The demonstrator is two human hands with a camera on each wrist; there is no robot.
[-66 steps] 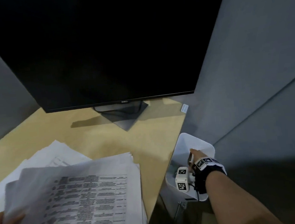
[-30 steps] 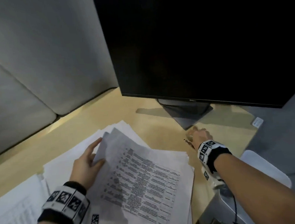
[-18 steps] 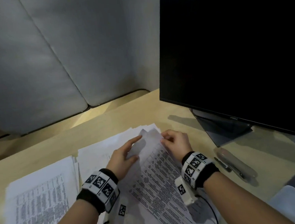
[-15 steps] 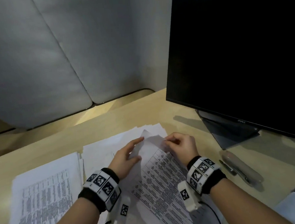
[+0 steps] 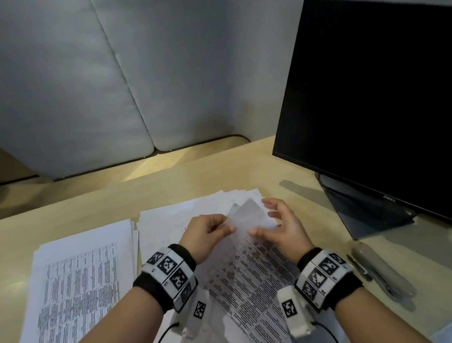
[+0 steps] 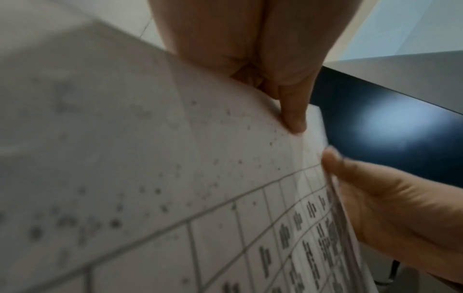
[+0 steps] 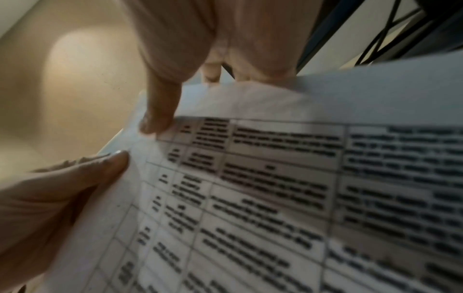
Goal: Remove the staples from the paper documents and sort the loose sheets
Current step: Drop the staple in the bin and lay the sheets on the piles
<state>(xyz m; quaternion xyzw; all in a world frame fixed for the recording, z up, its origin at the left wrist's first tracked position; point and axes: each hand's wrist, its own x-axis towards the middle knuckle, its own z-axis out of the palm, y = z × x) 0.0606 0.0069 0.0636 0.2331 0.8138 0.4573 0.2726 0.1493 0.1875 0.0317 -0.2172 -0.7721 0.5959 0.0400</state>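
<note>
Two hands work at the top corner of a printed document on a wooden bench.

The left hand (image 5: 206, 231) has a narrow grip, pinching the raised corner of the top sheet (image 5: 246, 218); the right hand (image 5: 282, 227) touches the printed page (image 5: 251, 283) with thumb and loosely spread fingers, probably steadying it so the sheets can part. No staple is visible. The document lies near the bench's front edge, over a spread of loose papers (image 5: 169, 216). A second pile (image 5: 77, 286) sits toward the left edge, likely sorted sheets. A tool (image 5: 381, 270) rests by the monitor (image 5: 376, 105) at the right, within reach.
</note>
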